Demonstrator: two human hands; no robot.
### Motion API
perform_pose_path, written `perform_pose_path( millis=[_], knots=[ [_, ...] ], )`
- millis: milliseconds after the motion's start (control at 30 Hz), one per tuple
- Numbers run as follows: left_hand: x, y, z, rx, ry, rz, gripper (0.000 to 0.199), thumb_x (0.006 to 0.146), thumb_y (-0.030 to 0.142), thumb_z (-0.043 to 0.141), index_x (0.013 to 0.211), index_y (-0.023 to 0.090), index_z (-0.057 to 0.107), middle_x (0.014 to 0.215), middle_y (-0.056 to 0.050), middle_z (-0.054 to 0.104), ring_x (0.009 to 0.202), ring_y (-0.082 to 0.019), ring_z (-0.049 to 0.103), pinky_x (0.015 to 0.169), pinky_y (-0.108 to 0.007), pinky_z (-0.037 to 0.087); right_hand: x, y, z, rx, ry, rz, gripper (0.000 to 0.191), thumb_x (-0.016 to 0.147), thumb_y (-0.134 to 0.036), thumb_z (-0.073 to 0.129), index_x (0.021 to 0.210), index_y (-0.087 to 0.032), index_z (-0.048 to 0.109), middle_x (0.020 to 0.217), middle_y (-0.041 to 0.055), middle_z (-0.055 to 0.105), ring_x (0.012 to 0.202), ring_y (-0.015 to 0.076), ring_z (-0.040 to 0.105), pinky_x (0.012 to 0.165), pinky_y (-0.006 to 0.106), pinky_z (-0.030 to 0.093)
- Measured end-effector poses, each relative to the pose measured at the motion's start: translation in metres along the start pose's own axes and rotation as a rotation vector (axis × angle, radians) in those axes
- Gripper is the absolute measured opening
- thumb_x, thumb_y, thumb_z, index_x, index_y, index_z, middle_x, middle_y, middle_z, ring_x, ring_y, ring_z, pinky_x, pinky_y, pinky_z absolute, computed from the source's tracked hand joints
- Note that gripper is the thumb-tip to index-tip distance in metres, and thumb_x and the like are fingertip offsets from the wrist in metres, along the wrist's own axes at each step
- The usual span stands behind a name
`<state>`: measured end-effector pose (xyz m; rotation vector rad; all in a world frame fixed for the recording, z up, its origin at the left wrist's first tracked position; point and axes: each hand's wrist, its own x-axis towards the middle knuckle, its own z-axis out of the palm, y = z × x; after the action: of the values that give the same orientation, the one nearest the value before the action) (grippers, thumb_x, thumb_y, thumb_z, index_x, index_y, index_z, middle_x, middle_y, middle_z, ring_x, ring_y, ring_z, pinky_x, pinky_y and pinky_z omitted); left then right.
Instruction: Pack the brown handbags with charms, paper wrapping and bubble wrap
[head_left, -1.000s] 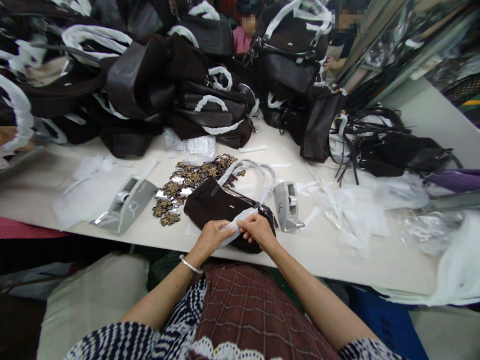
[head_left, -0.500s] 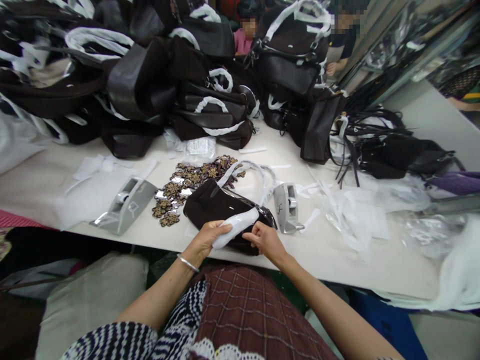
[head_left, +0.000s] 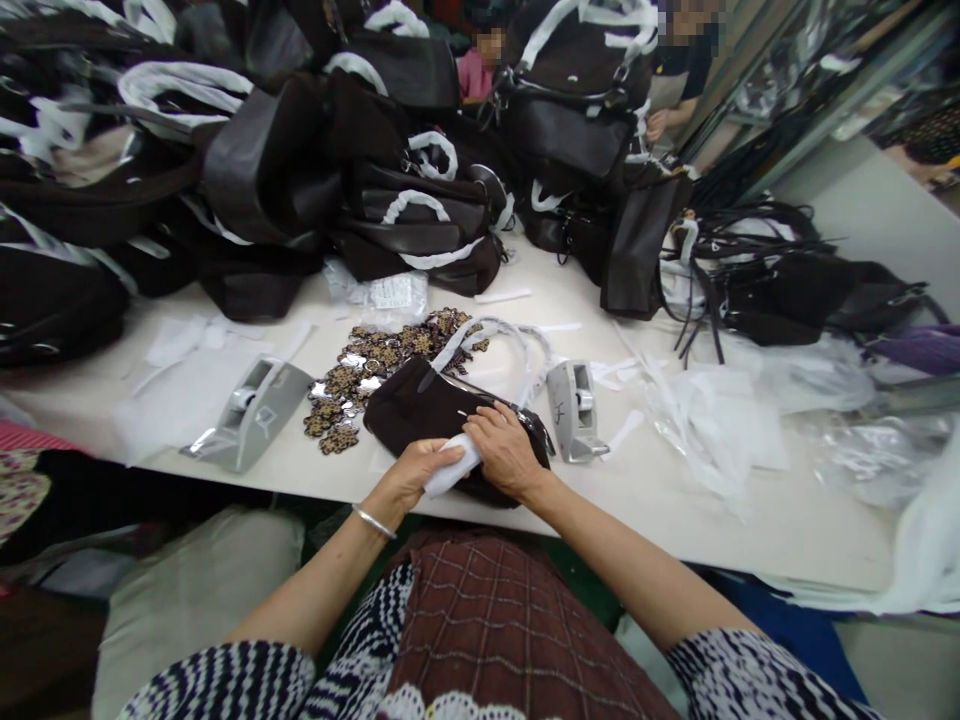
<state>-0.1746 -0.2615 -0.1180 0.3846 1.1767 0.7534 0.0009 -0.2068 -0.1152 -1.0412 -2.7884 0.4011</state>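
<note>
A dark brown handbag (head_left: 405, 405) lies near the table's front edge, its upright handles (head_left: 491, 330) covered in pale wrapping. Over its front is a long piece in white wrapping (head_left: 459, 468); what is inside it is hidden. My left hand (head_left: 426, 468) pinches the lower end of this piece, thumb on top. Curled over its upper part, my right hand (head_left: 506, 450) hides most of that end, fingers closed round it.
Tape dispensers stand on both sides, one (head_left: 251, 415) left and one (head_left: 576, 412) right. Several flower-patterned ornaments (head_left: 337, 390) lie behind the bag. Dark handbags (head_left: 277, 160) are heaped at the back. Clear plastic (head_left: 697, 430) lies right. Two people are beyond the table.
My right hand has moved from beside the white-wrapped piece onto its upper part and closed over it. My left hand keeps its hold on the lower end.
</note>
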Motion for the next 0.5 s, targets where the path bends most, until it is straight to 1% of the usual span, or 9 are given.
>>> perform_pose_path(
  millis=[67,133,233,267,300,367,433,467,500],
  knots=[
    [0.001,-0.001,0.000,0.026,-0.006,0.005,0.058,0.049,0.051,0.087,0.084,0.007,0.071,0.069,-0.009,0.070,0.056,-0.013,0.057,0.056,-0.024,0.037,-0.004,0.000,0.000,-0.006,0.025,0.041,0.050,0.089,-0.016,0.049,0.139,-0.015,0.049,0.145,0.0139,0.049,0.137,0.0288,0.037,0.119,0.049,0.016],
    [0.001,-0.004,-0.001,0.076,0.009,0.027,0.058,0.050,0.052,0.086,0.083,0.007,0.071,0.070,-0.007,0.070,0.056,-0.012,0.055,0.056,-0.023,0.036,-0.005,0.001,0.000,-0.013,-0.002,0.040,0.052,0.087,-0.016,0.052,0.138,-0.015,0.050,0.148,0.0140,0.046,0.139,0.0303,0.034,0.119,0.050,0.015],
    [0.001,-0.009,-0.005,0.203,0.051,0.069,0.059,0.054,0.056,0.082,0.084,0.007,0.070,0.066,-0.003,0.066,0.055,-0.010,0.050,0.054,-0.023,0.032,0.000,0.002,0.005,-0.005,-0.109,-0.013,0.036,0.085,-0.011,0.051,0.118,-0.015,0.064,0.129,0.0133,0.062,0.132,0.0285,0.044,0.119,0.048,0.017],
    [0.001,-0.009,-0.007,0.253,0.058,0.078,0.058,0.056,0.057,0.080,0.083,0.007,0.070,0.064,-0.002,0.064,0.054,-0.010,0.049,0.053,-0.023,0.031,0.002,0.002,0.007,0.002,-0.134,-0.023,0.034,0.084,-0.010,0.050,0.114,-0.014,0.066,0.124,0.0126,0.065,0.131,0.0276,0.046,0.119,0.048,0.017],
    [0.000,-0.009,-0.009,0.304,0.054,0.085,0.057,0.059,0.058,0.077,0.082,0.007,0.070,0.063,-0.001,0.063,0.054,-0.010,0.048,0.052,-0.023,0.030,0.003,0.003,0.008,0.014,-0.147,-0.023,0.034,0.084,-0.009,0.051,0.115,-0.014,0.065,0.124,0.0123,0.065,0.131,0.0273,0.045,0.119,0.048,0.017],
    [-0.004,-0.006,-0.014,0.396,0.024,0.111,0.052,0.064,0.057,0.073,0.082,0.008,0.069,0.064,-0.001,0.062,0.056,-0.011,0.049,0.053,-0.023,0.031,0.001,0.007,0.005,0.062,-0.155,0.007,0.048,0.082,-0.014,0.059,0.130,-0.015,0.057,0.136,0.0128,0.057,0.136,0.0288,0.040,0.119,0.051,0.016],
    [-0.010,-0.001,-0.018,0.459,0.000,0.162,0.047,0.068,0.052,0.072,0.088,0.009,0.070,0.074,-0.003,0.067,0.065,-0.014,0.056,0.057,-0.023,0.038,-0.010,0.017,-0.007,0.145,-0.167,0.068,0.075,0.074,-0.021,0.072,0.144,-0.017,0.043,0.149,0.0140,0.044,0.141,0.0317,0.032,0.118,0.054,0.019],
    [-0.014,0.001,-0.019,0.481,-0.009,0.187,0.045,0.069,0.048,0.072,0.094,0.010,0.071,0.083,-0.005,0.070,0.073,-0.017,0.060,0.062,-0.024,0.043,-0.018,0.025,-0.015,0.198,-0.171,0.114,0.082,0.071,-0.024,0.076,0.145,-0.018,0.041,0.152,0.0145,0.040,0.142,0.0324,0.031,0.117,0.055,0.022],
    [-0.019,0.003,-0.021,0.498,-0.004,0.200,0.046,0.070,0.045,0.072,0.102,0.012,0.070,0.093,-0.007,0.071,0.081,-0.020,0.062,0.065,-0.025,0.046,-0.028,0.033,-0.023,0.256,-0.165,0.175,0.080,0.070,-0.026,0.077,0.143,-0.019,0.045,0.151,0.0145,0.041,0.141,0.0323,0.034,0.116,0.054,0.026]
  ],
)
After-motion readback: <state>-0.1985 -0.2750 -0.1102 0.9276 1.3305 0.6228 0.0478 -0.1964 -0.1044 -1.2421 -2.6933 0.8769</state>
